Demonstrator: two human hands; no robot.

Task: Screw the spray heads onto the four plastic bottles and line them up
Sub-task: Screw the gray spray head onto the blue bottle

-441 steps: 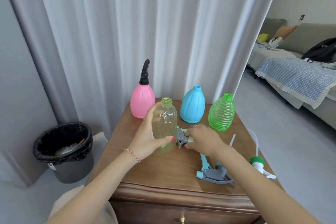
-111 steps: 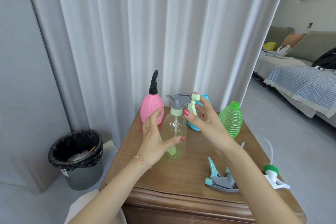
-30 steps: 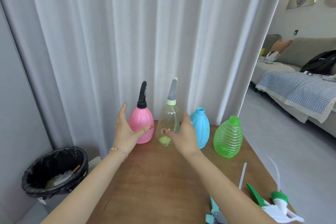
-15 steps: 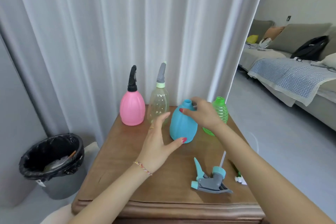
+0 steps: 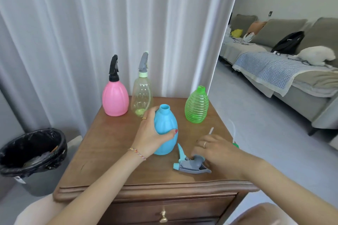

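The blue bottle (image 5: 166, 124) stands headless at the middle of the wooden cabinet top (image 5: 109, 151); my left hand (image 5: 148, 139) grips its left side. Lying to the right of the bottle is a blue-grey spray head (image 5: 190, 164). My right hand (image 5: 216, 151) is on its collar end with fingertips curled round it, and its white tube (image 5: 211, 130) sticks out beyond the hand. At the back stand a pink bottle (image 5: 114, 99) with a black head and a clear bottle (image 5: 141, 95) with a grey head. A green ribbed bottle (image 5: 197, 105) stands headless at the back right.
A green spray head (image 5: 236, 145) shows only a sliver behind my right hand, at the cabinet's right edge. White curtains hang close behind the bottles. A black-lined bin (image 5: 31, 153) stands on the floor to the left. A sofa is far right.
The blue bottle has come forward from the back row and my left hand now grips it. My right hand has left the bottle's neck and dropped onto the blue-grey spray head.
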